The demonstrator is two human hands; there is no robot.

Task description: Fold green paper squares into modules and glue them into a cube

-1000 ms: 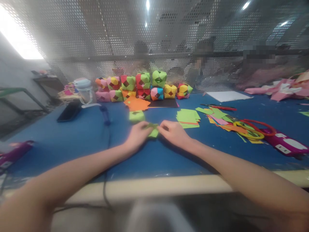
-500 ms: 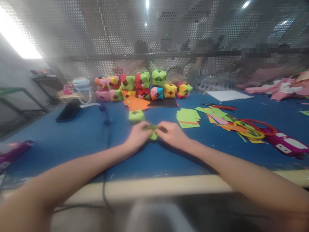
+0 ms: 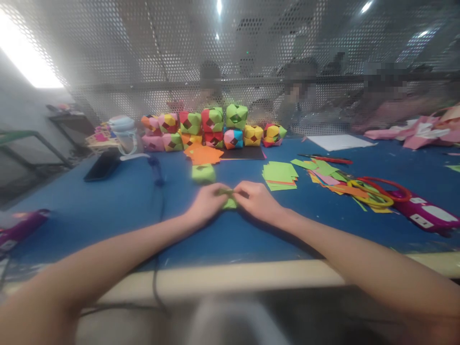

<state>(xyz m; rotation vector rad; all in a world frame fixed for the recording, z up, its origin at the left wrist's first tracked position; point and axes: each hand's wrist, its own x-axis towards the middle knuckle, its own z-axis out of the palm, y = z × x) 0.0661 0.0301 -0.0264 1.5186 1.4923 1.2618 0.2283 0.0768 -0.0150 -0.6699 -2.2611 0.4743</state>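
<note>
Both hands meet low over the blue table (image 3: 108,215), pinching a small green paper piece (image 3: 230,203) between them. My left hand (image 3: 209,202) grips its left side, and my right hand (image 3: 255,199) grips its right side. The fingers hide much of the piece. Just beyond my left hand sits a green folded paper shape (image 3: 203,173). A stack of green paper squares (image 3: 280,175) lies beyond my right hand. Orange paper pieces (image 3: 203,154) rest farther back, by a dark flat sheet (image 3: 242,153).
Colourful folded paper cubes (image 3: 212,120) are stacked at the back. Left are a phone (image 3: 102,165), a cup (image 3: 125,134) and a cable. Paper strips (image 3: 327,172), a red-handled tool (image 3: 332,159) and a purple power strip (image 3: 426,211) lie right. People are behind the mesh.
Both hands stay in nearly the same place. The green piece between the fingers has changed its tilt slightly, and less of it shows.
</note>
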